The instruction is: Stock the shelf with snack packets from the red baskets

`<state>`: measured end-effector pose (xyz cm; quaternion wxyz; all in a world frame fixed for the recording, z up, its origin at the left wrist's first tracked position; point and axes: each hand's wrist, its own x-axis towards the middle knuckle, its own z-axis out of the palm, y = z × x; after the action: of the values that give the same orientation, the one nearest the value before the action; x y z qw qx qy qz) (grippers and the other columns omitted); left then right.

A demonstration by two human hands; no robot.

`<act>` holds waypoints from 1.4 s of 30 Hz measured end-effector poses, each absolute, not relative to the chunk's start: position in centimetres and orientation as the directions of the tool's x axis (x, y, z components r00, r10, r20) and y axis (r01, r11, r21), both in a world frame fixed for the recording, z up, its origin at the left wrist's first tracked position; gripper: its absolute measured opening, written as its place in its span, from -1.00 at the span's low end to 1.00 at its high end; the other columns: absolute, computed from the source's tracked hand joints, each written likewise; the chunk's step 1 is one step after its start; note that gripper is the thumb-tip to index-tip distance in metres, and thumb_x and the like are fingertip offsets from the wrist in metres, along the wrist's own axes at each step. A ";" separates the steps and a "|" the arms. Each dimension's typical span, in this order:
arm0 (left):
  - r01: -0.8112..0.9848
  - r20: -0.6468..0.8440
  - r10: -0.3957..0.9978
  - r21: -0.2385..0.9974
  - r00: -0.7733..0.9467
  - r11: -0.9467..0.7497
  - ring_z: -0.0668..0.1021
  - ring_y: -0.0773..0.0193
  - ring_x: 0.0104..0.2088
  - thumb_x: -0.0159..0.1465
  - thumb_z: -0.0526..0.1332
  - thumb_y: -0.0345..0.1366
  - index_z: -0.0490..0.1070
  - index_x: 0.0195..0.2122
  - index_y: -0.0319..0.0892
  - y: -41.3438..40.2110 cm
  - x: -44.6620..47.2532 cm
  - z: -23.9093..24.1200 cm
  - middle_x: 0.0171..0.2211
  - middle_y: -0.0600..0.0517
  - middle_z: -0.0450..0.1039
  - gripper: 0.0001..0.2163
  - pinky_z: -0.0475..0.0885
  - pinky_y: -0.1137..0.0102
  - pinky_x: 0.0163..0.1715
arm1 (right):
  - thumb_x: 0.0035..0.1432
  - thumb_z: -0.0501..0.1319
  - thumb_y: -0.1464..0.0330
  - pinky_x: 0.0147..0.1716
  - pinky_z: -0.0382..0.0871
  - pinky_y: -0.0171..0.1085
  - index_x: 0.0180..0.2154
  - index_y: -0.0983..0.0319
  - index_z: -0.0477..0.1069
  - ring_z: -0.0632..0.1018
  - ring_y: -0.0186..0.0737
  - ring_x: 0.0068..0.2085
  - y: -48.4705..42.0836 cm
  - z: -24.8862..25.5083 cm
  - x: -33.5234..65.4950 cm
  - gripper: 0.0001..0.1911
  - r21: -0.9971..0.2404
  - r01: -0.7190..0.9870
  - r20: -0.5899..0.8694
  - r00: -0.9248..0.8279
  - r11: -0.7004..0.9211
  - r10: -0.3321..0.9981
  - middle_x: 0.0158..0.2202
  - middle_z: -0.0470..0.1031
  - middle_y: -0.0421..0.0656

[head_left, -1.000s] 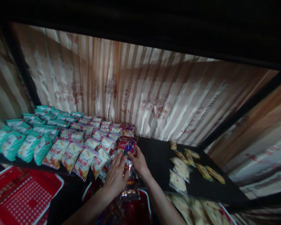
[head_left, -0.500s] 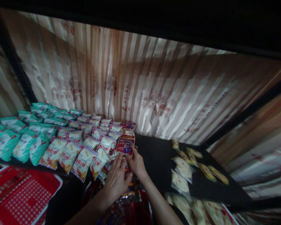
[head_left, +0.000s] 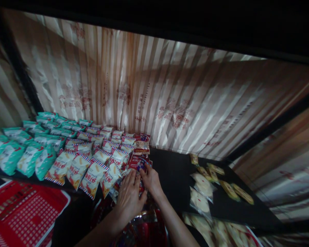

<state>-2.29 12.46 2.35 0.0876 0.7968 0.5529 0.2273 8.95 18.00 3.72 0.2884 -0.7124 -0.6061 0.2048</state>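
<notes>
Grip unclear; left hand (head_left: 129, 192) flat, right hand (head_left: 151, 180) curled, at a red packet (head_left: 137, 162)

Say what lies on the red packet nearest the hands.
The left hand and right hand lie over the red packet; its printed top shows, much of the rest is covered.

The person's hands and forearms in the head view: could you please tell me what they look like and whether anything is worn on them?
The left hand and right hand are ungloved. The left forearm and right forearm show bare, with no sleeve, watch or bracelet visible. Dim light hides finer details, such as rings.
</notes>
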 end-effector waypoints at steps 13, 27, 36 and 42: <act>0.854 0.253 0.932 0.391 0.258 -0.343 0.31 -0.04 0.12 0.14 0.07 -0.22 0.26 0.09 -0.37 11.6 -2.1 4.3 0.10 -0.25 0.29 -0.49 0.21 0.08 0.11 | 0.09 0.07 0.36 -0.34 0.35 -0.29 -0.18 0.35 0.47 0.57 -0.11 -0.32 17.6 5.2 9.0 -0.69 -0.601 0.797 0.048 0.112 -0.060 0.993 -0.34 0.57 0.02; 0.870 0.253 0.936 0.370 0.244 -0.327 0.31 -0.04 0.12 0.12 0.03 -0.36 0.23 0.10 -0.42 14.2 -1.4 3.0 0.10 -0.28 0.26 -0.51 0.21 0.08 0.09 | 0.05 0.09 0.41 -0.11 0.35 -0.27 -0.01 0.30 0.37 0.53 -0.15 -0.13 20.2 3.7 8.9 -0.58 -0.674 0.738 0.119 0.140 -0.024 0.983 -0.16 0.54 -0.02; 0.872 0.276 0.933 0.367 0.229 -0.323 0.34 -0.03 0.10 0.11 0.01 -0.41 0.27 0.07 -0.45 15.0 -1.1 2.1 0.08 -0.28 0.30 -0.53 0.25 0.10 0.07 | 0.07 0.08 0.37 -0.06 0.30 -0.20 0.09 0.27 0.25 0.46 -0.07 -0.03 21.0 3.1 8.8 -0.50 -0.491 0.869 0.095 0.122 -0.060 0.988 -0.01 0.42 0.05; 0.878 0.324 0.925 0.359 0.200 -0.316 0.36 -0.03 0.08 0.11 0.01 -0.41 0.29 0.05 -0.40 15.0 -1.3 1.4 0.06 -0.26 0.32 -0.55 0.28 0.10 0.04 | 0.06 0.07 0.37 0.11 0.09 0.00 0.19 0.43 0.05 0.16 0.08 0.21 21.6 0.8 8.6 -0.36 -0.492 0.870 0.194 0.120 -0.009 0.974 0.18 0.18 0.17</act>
<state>-1.33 14.99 1.38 0.0474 0.7732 0.5830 0.2450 8.58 21.57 0.76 0.2559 -0.7032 -0.6557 0.1008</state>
